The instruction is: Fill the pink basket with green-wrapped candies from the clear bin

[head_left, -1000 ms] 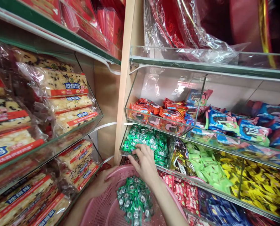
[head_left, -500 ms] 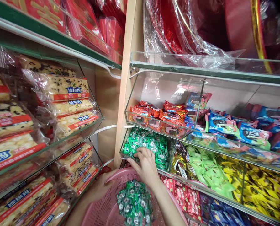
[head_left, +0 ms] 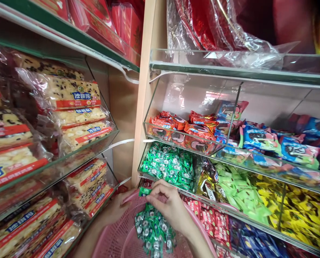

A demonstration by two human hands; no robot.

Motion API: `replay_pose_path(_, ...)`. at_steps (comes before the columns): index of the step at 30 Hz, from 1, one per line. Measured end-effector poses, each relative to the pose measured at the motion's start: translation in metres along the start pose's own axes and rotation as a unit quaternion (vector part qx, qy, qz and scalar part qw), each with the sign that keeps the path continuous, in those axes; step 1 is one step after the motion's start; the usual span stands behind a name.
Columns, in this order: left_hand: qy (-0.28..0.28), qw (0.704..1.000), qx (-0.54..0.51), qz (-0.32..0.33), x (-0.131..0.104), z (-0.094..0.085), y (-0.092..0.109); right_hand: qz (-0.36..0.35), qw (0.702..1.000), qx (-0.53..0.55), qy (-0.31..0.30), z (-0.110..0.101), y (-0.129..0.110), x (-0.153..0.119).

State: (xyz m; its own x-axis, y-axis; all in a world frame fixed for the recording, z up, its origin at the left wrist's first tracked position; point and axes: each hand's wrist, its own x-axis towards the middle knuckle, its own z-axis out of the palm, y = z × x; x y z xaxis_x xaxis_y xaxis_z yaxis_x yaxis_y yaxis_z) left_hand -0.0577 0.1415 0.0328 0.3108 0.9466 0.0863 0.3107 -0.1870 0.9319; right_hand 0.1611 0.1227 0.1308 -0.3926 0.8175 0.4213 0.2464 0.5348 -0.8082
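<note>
1. In the head view, the person's right hand (head_left: 169,202) is over the pink basket (head_left: 115,234), its thumb and forefinger pinched on a small green-wrapped candy (head_left: 144,191). The candy sticks out past the fingertips, above the far part of the basket.
2. The person's left hand (head_left: 120,208) is clasped on the basket's rim at the left side; some of its fingers are hidden.
3. Inside the basket lies a loose heap of green candies (head_left: 154,233), partly below the right hand.
4. Just beyond the basket, a clear bin (head_left: 166,181) on the shelf holds more green-wrapped candies (head_left: 170,163).
5. To the right of that bin are dark and gold packets (head_left: 209,184), pale green packets (head_left: 237,190) and yellow packets (head_left: 305,211). Red packets (head_left: 216,224) and dark blue packets (head_left: 252,240) lie on the level below.
6. Above the bin sit red-orange packets (head_left: 200,129), with blue-and-pink packets (head_left: 260,138) to their right.
7. A pale wooden post (head_left: 143,89) stands between these shelves and the left-hand ones, where sesame-dotted bars (head_left: 76,93) in clear wrappers are stacked below red boxes (head_left: 130,30).
</note>
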Motion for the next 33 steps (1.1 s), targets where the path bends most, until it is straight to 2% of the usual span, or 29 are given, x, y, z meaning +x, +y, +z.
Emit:
replay_pose_path(3, 0.006, 1.000, 0.014, -0.002, 0.000, 0.000, -0.004, 0.083, 0.996, 0.003, -0.035, 0.014, 0.026, -0.007)
replay_pose_path(5, 0.004, 1.000, 0.023, -0.004, 0.000, 0.000, -0.002, 0.113, 0.992, -0.021, -0.046, 0.024, 0.044, -0.011)
replay_pose_path(11, 0.008, 0.999, 0.033, 0.009, -0.001, 0.000, 0.009, 0.116, 0.984, -0.114, -0.073, 0.050, 0.078, -0.021)
replay_pose_path(15, -0.003, 0.999, 0.032, 0.013, -0.001, 0.000, 0.012, 0.097, 0.980, -0.160, -0.072, 0.057, 0.083, -0.024)
replay_pose_path(19, 0.000, 0.999, 0.031, 0.024, -0.002, 0.000, 0.011, 0.071, 0.967, -0.233, -0.068, 0.067, 0.077, -0.027)
replay_pose_path(22, 0.003, 0.999, 0.037, 0.024, -0.002, 0.000, 0.011, 0.064, 0.942, -0.319, -0.083, 0.081, 0.073, -0.029)
replay_pose_path(28, 0.006, 0.999, 0.041, 0.003, -0.002, 0.001, 0.012, 0.091, 0.866, -0.477, -0.120, 0.109, 0.078, -0.028)
replay_pose_path(33, 0.005, 0.999, 0.046, 0.005, -0.003, 0.001, 0.008, 0.100, 0.850, -0.505, -0.109, 0.116, 0.086, -0.027)
